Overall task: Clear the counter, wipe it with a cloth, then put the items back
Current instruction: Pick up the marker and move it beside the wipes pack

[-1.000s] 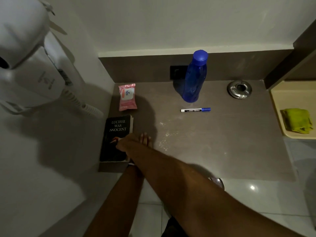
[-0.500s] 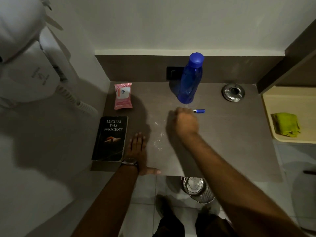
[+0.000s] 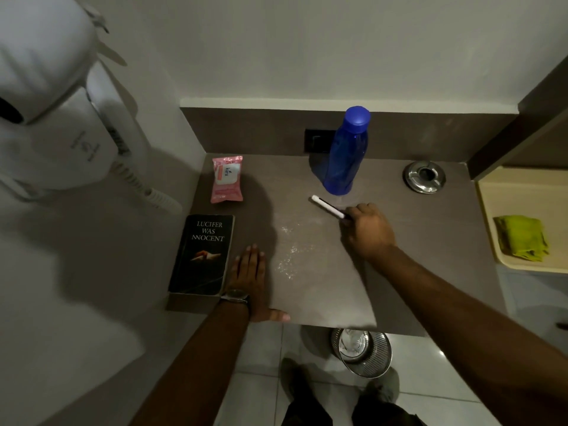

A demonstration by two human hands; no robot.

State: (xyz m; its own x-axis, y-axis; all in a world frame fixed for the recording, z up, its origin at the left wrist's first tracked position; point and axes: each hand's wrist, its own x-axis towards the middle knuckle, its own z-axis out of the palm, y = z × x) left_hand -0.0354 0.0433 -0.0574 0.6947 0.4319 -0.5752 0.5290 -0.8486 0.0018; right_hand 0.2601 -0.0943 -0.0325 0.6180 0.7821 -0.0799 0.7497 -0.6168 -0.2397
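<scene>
My right hand [image 3: 367,230] is closed around one end of a white marker [image 3: 326,206], which sticks out to the upper left just in front of the upright blue bottle [image 3: 345,152]. My left hand [image 3: 250,279] lies flat on the brown counter [image 3: 430,241], fingers apart, right beside a black book [image 3: 203,255]. A pink wipes pack [image 3: 226,179] lies at the back left and a metal ashtray [image 3: 424,176] at the back right. White powder [image 3: 292,253] is scattered mid-counter. A green cloth [image 3: 521,236] rests on a beige tray [image 3: 488,216] at the right.
A white wall-mounted hair dryer [image 3: 52,112] with a coiled cord hangs on the left. A metal mesh bin [image 3: 364,352] stands on the tiled floor under the counter's front edge, by my feet. A dark socket [image 3: 316,141] sits in the backsplash.
My right hand left the book, crossed to the marker and closed on it; the marker now points up-left off the counter. My left hand stayed flat beside the book.
</scene>
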